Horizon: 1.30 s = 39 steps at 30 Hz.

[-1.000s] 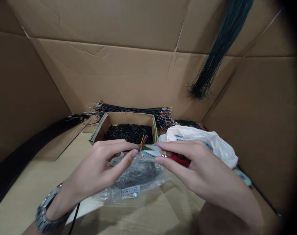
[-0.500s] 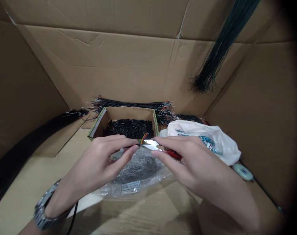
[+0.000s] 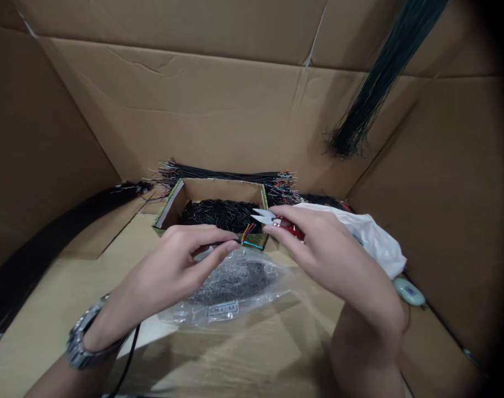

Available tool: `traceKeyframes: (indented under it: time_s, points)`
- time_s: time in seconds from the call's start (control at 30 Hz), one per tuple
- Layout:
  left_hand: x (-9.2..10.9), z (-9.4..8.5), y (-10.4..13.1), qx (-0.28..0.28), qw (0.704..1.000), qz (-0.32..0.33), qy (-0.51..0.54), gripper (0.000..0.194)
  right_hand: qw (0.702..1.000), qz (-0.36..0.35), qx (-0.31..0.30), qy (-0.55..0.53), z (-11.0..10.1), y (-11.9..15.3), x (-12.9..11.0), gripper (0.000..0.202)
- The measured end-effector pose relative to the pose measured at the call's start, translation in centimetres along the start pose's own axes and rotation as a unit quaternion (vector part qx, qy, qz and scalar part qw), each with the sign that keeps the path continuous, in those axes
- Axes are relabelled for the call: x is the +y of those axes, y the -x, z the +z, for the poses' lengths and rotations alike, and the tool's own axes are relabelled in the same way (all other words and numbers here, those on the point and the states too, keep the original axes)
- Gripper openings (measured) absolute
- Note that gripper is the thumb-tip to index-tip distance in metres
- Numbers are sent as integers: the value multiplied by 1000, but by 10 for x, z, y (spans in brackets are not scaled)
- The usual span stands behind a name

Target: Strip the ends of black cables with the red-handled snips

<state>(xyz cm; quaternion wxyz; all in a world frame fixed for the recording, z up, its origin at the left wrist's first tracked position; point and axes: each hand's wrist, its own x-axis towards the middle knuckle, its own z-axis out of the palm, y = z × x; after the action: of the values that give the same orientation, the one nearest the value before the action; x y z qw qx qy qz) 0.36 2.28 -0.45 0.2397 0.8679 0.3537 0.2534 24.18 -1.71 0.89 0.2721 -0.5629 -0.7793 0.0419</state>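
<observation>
Between thumb and fingers, my left hand (image 3: 193,257) pinches a black cable (image 3: 127,359) whose tail runs down past the wrist. From its end fan out thin colored wires (image 3: 247,232), red and yellow among them, and one turquoise strand (image 3: 254,245) points right, apart from the rest. My right hand (image 3: 322,237) is closed around red-handled thread snips (image 3: 265,217). Their blades are spread, pointing left, above and to the right of the wires without touching them. Beneath my left fingertips lies a clear plastic bag (image 3: 235,282) with dark contents and a label.
Short black pieces fill an open cardboard box (image 3: 222,187), with a cable bundle (image 3: 230,174) behind it. A white plastic bag (image 3: 380,243) and a pale green oval object (image 3: 409,291) are at right. Long black cables (image 3: 65,237) lie left; dark strands (image 3: 372,99) hang upper right.
My right hand has drawn the snips up and away from the wires, and the blades have opened. The turquoise strand now shows pointing right. My left hand keeps its pinch.
</observation>
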Motion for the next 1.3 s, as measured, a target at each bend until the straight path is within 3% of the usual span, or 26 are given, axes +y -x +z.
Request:
traceKeyframes:
  time_s: [0.07,0.17,0.3,0.47,0.67,0.9,1.1,1.17,1.3]
  points:
    - [1,-3,1,-8,997,-15,69,22,994,-40,3,-100,-5,-4,10,16]
    - [2,-6,1,-40,976,-25,211,29,959,-144,17,-242,-7,-6,15,22]
    - [4,-1,1,-116,914,-18,389,32,910,-269,50,-312,0,-2,3,29]
    - [5,11,5,-209,832,-16,513,30,885,-315,99,-328,7,2,-10,30]
    - [8,8,9,-184,843,-15,505,30,874,-303,172,-338,14,0,-19,23]
    - [5,11,7,-191,799,0,570,28,859,-350,264,-266,20,-3,-33,7]
    - [10,9,12,-181,800,-4,572,29,902,-313,243,-169,13,7,-39,12]
    - [13,6,14,-178,809,1,560,33,906,-302,235,-179,10,8,-40,13]
    - [14,-1,15,-121,871,20,476,35,911,-301,213,-184,3,10,-41,13]
